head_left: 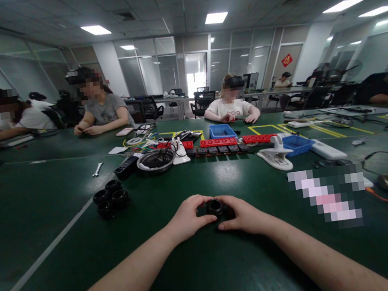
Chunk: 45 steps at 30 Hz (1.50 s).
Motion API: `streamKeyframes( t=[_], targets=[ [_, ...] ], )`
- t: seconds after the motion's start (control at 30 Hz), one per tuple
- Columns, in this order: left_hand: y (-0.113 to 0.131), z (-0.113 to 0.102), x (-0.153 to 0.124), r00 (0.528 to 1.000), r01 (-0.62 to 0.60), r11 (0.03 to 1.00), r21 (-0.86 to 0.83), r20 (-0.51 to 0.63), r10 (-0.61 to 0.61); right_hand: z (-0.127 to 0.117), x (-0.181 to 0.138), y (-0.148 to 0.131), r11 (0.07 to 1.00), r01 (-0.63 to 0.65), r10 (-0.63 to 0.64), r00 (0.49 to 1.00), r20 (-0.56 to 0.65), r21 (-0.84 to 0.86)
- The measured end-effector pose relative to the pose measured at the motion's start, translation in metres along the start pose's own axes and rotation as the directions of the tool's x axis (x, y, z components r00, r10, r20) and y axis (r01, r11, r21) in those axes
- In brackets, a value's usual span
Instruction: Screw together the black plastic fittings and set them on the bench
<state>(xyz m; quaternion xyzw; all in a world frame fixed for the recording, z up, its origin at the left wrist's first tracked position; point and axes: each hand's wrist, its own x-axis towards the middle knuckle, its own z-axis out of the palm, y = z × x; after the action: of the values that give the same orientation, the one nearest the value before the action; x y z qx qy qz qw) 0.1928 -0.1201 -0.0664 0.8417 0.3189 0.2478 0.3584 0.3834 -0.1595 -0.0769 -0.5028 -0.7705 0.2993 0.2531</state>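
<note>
Right up at the near side of the green table point(196, 269), a black round piece point(215, 206) is being held between two bare hands, with the left hand point(189, 217) clamped on it from one side and the right hand point(245, 212) wrapped on it from the other. Off to the left, some similar black pieces point(111, 199) are bunched together, with a wrench point(98, 169) placed behind them. Farther back, a blue bin point(223, 135) is seen just behind some red strips point(218, 142).
</note>
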Motion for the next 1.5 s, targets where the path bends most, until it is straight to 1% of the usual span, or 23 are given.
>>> streamKeyframes(
  t=[0.1, 0.17, 0.27, 0.3, 0.37, 0.47, 0.53, 0.57, 0.63, 0.73, 0.8, 0.87, 0.93, 1.03, 1.1, 1.17, 1.23, 1.3, 1.33, 1.4, 1.5],
  targets=[
    [-0.003, -0.004, 0.001, 1.0, -0.004, 1.0, -0.015, 0.025, 0.004, -0.007, 0.001, 0.005, 0.995, -0.029, 0.02, 0.995, 0.093, 0.094],
    [-0.004, -0.003, 0.002, 1.0, 0.003, 1.0, -0.019, 0.029, -0.003, -0.008, 0.002, 0.007, 0.993, -0.053, 0.043, 0.994, 0.096, 0.101],
    [-0.005, 0.001, 0.002, 0.999, 0.028, 0.999, -0.031, 0.016, -0.027, -0.004, 0.004, 0.008, 0.99, -0.093, 0.087, 0.994, 0.06, 0.106],
    [-0.004, 0.003, 0.002, 0.999, 0.038, 0.999, -0.033, -0.002, -0.038, -0.002, 0.005, 0.007, 0.989, -0.107, 0.104, 0.994, 0.039, 0.098],
    [-0.003, 0.01, 0.001, 0.994, 0.079, 0.997, -0.023, -0.072, -0.08, 0.005, 0.006, 0.005, 0.99, -0.137, 0.138, 0.99, -0.029, 0.038],
    [-0.001, 0.019, 0.001, 0.963, 0.16, 0.987, 0.005, -0.22, -0.155, 0.016, 0.007, 0.001, 0.96, -0.233, 0.199, 0.958, -0.205, -0.158],
    [0.0, 0.021, 0.0, 0.951, 0.175, 0.984, 0.029, -0.265, -0.161, 0.021, 0.007, -0.002, 0.925, -0.282, 0.209, 0.937, -0.28, -0.254],
    [0.001, 0.02, 0.0, 0.953, 0.165, 0.986, 0.039, -0.262, -0.149, 0.021, 0.006, -0.003, 0.923, -0.279, 0.202, 0.937, -0.284, -0.266],
    [0.0, 0.015, 0.0, 0.972, 0.119, 0.992, 0.048, -0.21, -0.106, 0.018, 0.005, -0.004, 0.95, -0.219, 0.169, 0.959, -0.226, -0.221],
    [-0.002, 0.004, 0.002, 0.997, 0.03, 0.999, 0.013, -0.069, -0.029, 0.006, 0.002, -0.002, 0.995, -0.076, 0.07, 0.993, -0.094, -0.062],
    [-0.004, 0.0, 0.003, 1.0, 0.002, 1.0, -0.016, 0.001, -0.002, -0.001, 0.0, 0.001, 1.0, -0.011, 0.012, 1.0, -0.018, 0.027],
    [-0.006, -0.003, 0.003, 1.0, 0.004, 0.999, -0.034, 0.026, -0.003, -0.005, 0.0, 0.003, 0.998, 0.002, -0.004, 0.999, 0.034, 0.064],
    [-0.006, -0.003, 0.003, 1.0, 0.007, 0.999, -0.04, 0.027, -0.006, -0.006, 0.0, 0.006, 0.997, -0.017, 0.014, 0.998, 0.054, 0.071],
    [-0.005, 0.001, 0.002, 1.0, -0.002, 0.999, -0.034, -0.012, 0.002, -0.003, 0.003, 0.007, 0.992, -0.061, 0.058, 0.998, 0.031, 0.106],
    [-0.005, 0.006, 0.002, 0.997, 0.02, 0.999, -0.027, -0.068, -0.022, 0.002, 0.005, 0.007, 0.992, -0.092, 0.093, 0.996, -0.01, 0.082],
    [-0.004, 0.013, 0.002, 0.984, 0.085, 0.996, -0.016, -0.157, -0.086, 0.009, 0.007, 0.005, 0.99, -0.138, 0.135, 0.986, -0.097, -0.025],
    [-0.004, 0.019, 0.002, 0.959, 0.148, 0.989, -0.001, -0.245, -0.143, 0.016, 0.008, 0.002, 0.965, -0.207, 0.172, 0.963, -0.206, -0.162],
    [-0.004, 0.022, 0.002, 0.944, 0.172, 0.985, 0.01, -0.288, -0.162, 0.021, 0.008, 0.0, 0.929, -0.259, 0.182, 0.942, -0.281, -0.264],
    [-0.004, 0.021, 0.002, 0.946, 0.168, 0.986, 0.014, -0.284, -0.157, 0.022, 0.008, -0.001, 0.919, -0.266, 0.179, 0.939, -0.293, -0.29],
    [-0.004, 0.017, 0.002, 0.962, 0.138, 0.99, 0.021, -0.239, -0.129, 0.021, 0.006, -0.003, 0.931, -0.235, 0.158, 0.95, -0.271, -0.28],
    [-0.004, 0.008, 0.002, 0.992, 0.055, 0.998, 0.009, -0.112, -0.053, 0.012, 0.002, -0.002, 0.981, -0.124, 0.097, 0.98, -0.175, -0.152]
  ],
)
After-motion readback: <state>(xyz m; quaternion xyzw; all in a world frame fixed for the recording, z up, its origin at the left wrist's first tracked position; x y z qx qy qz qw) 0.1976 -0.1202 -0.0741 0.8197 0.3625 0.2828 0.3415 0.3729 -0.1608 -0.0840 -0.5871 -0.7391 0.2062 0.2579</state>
